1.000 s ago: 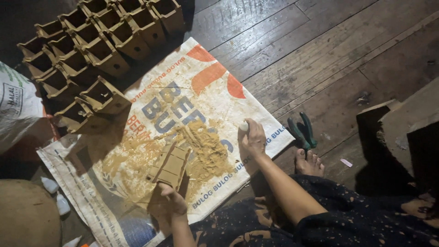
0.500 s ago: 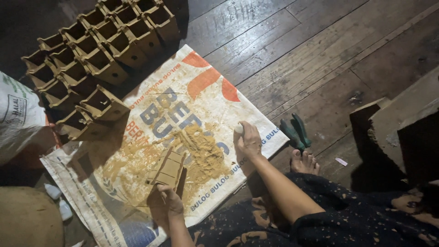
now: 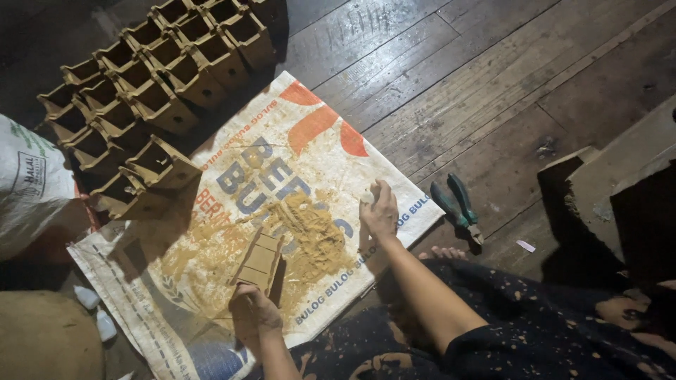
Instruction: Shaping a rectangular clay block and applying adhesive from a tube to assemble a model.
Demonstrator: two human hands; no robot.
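Observation:
A white woven sack (image 3: pixel 232 295) lies flat on the wooden floor with a heap of yellow-brown sawdust-like powder (image 3: pixel 313 232) on it. My left hand (image 3: pixel 252 313) grips the near end of a small tan wooden mould (image 3: pixel 259 260) that stands tilted beside the heap. My right hand (image 3: pixel 380 211) hovers at the heap's right edge, its fingers pinched on a small pale object that I cannot identify.
Several tan open-topped moulds (image 3: pixel 151 84) stand in rows at the upper left, partly on the sack. Green-handled pliers (image 3: pixel 456 205) lie on the floorboards to the right. A white bag (image 3: pixel 28 186) sits at the left, wooden blocks (image 3: pixel 620 190) at the right.
The camera has shifted slightly. My right hand has stayed near the heap's edge and my left hand still holds the mould; little else differs.

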